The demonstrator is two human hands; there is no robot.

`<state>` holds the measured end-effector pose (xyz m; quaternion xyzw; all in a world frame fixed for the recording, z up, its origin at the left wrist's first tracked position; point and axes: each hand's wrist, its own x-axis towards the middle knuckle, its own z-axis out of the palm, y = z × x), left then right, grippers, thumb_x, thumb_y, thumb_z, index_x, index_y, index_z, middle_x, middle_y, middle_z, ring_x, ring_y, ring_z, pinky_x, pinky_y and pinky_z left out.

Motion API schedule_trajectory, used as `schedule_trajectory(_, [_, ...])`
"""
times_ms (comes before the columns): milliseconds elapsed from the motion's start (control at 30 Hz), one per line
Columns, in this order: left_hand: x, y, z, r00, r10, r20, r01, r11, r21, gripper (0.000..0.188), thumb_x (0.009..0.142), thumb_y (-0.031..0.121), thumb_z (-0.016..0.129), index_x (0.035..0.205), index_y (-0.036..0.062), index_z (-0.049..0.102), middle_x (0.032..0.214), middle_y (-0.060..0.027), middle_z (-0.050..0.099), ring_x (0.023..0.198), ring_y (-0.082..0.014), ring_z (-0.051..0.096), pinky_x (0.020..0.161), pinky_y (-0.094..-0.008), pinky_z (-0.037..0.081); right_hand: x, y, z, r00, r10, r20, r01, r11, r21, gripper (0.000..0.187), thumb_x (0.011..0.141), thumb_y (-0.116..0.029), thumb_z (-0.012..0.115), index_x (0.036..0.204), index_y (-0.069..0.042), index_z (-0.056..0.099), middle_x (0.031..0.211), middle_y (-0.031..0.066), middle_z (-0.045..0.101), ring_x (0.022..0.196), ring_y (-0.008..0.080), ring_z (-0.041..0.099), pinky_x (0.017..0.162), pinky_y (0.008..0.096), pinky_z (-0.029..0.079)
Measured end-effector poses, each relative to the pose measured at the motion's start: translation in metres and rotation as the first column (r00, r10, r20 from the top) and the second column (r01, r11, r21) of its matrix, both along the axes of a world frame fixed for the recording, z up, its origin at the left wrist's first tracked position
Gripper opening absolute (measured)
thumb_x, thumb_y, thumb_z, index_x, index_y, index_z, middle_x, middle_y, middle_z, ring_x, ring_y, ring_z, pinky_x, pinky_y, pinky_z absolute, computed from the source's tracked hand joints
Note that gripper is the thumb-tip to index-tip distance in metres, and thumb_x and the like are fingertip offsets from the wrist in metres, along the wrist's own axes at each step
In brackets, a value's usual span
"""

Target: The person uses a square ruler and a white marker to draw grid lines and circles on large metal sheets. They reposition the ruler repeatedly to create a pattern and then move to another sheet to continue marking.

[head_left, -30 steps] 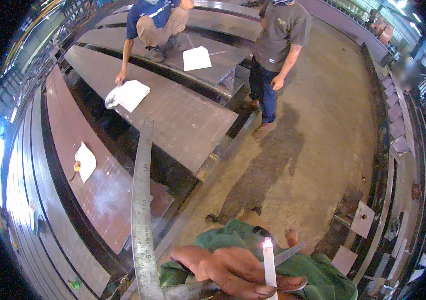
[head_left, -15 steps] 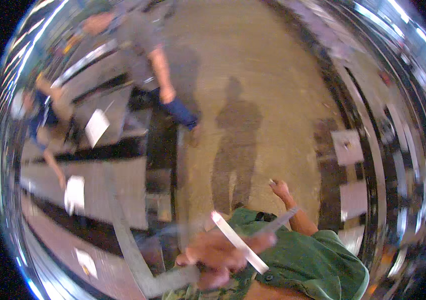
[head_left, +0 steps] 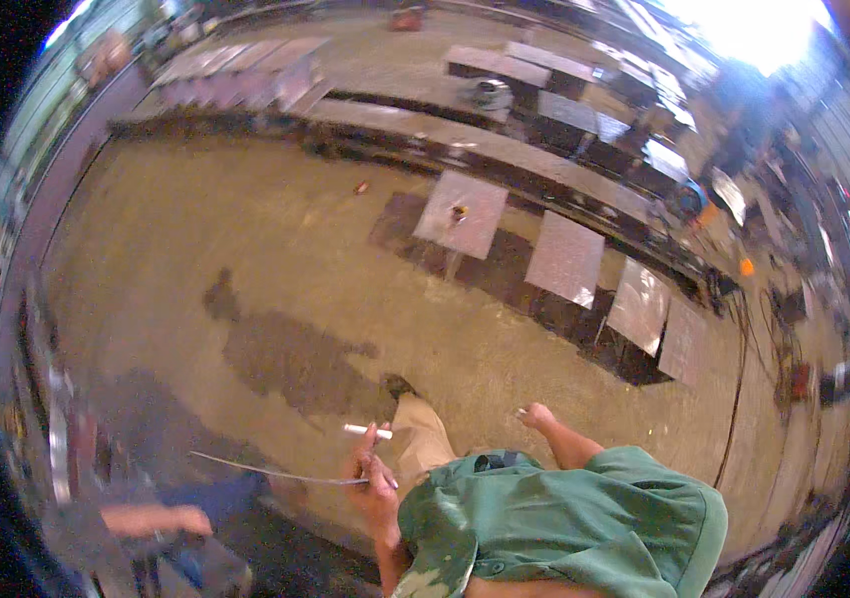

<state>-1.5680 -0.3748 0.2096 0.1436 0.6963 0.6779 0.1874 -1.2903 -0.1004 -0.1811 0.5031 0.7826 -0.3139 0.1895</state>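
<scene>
My left hand [head_left: 377, 486] is closed around a thin metal square [head_left: 275, 470], seen nearly edge-on now; the earlier view shows its L shape. Between the fingers of that same hand a short white stick [head_left: 368, 432] pokes out. Whether it is chalk or a marker I cannot tell. Lower than the hip-high left hand's stick is the floor, with my shoe [head_left: 398, 385] stepping forward. My right hand [head_left: 540, 416] hangs out to the right, fingers curled, with a small pale tip showing at them; what it is stays too small to name.
Square metal plates [head_left: 564, 257] on stands line a long steel beam [head_left: 505, 154] ahead. Behind it are more plates and a bright glare. A co-worker's arm [head_left: 156, 519] is close at lower left. Cables [head_left: 739, 369] run over the floor at right.
My view has swung right, from the two co-workers and tables towards the plates by the beam. My left hand has moved left and turned the square edge-on. Both hands keep their grip.
</scene>
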Motion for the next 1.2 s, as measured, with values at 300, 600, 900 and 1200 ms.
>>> schedule_trajectory(300, [-0.205, 0.116, -0.020, 0.958, -0.262, 0.114, 0.227, 0.941, 0.249, 0.045, 0.104, 0.032, 0.035, 0.119, -0.0004, 0.062, 0.104, -0.0146, 0.069, 0.041, -0.0003, 0.028, 0.039, -0.0169, 0.021, -0.040, 0.054, 0.041, 0.917, -0.387, -0.090, 0.396, 0.911, 0.117, 0.044, 0.082, -0.045, 0.063, 0.097, -0.004, 0.068, 0.091, 0.0204, 0.068, 0.089, 0.0359, 0.066, 0.077, 0.0462, 0.051])
schedule_trajectory(600, [-0.325, 0.242, -0.066, 0.848, -0.441, -0.296, 0.399, 0.897, -0.193, 0.042, 0.103, 0.029, 0.040, 0.114, -0.0016, 0.067, 0.103, -0.0110, 0.070, 0.071, -0.0094, 0.058, 0.064, -0.0248, 0.044, -0.169, 0.114, 0.066, 0.808, -0.573, -0.135, 0.578, 0.816, -0.009, 0.033, 0.082, -0.034, 0.062, 0.103, -0.009, 0.068, 0.094, 0.0186, 0.069, 0.087, 0.0367, 0.065, 0.075, 0.0447, 0.051])
schedule_trajectory(900, [-0.337, 0.280, -0.227, 0.944, -0.314, 0.102, 0.284, 0.612, -0.739, 0.040, 0.096, 0.038, 0.053, 0.095, 0.0029, 0.071, 0.079, -0.0144, 0.071, 0.073, -0.0274, 0.067, 0.066, -0.0410, 0.048, -0.223, 0.286, 0.002, 0.762, -0.648, -0.004, 0.645, 0.760, -0.075, 0.035, 0.084, -0.036, 0.065, 0.095, -0.004, 0.069, 0.078, 0.0159, 0.068, 0.070, 0.0266, 0.064, 0.064, 0.0395, 0.050])
schedule_trajectory(1200, [-0.235, 0.213, -0.283, 0.911, 0.209, 0.355, 0.322, 0.174, -0.931, 0.051, 0.091, 0.041, 0.054, 0.082, -0.0077, 0.068, 0.079, -0.0284, 0.066, 0.082, -0.0465, 0.063, 0.074, -0.0508, 0.049, -0.403, 0.540, -0.063, 0.970, -0.074, -0.232, 0.136, 0.955, 0.265, 0.030, 0.080, -0.018, 0.058, 0.107, -0.009, 0.067, 0.093, 0.0211, 0.068, 0.090, 0.0381, 0.065, 0.077, 0.0476, 0.052])
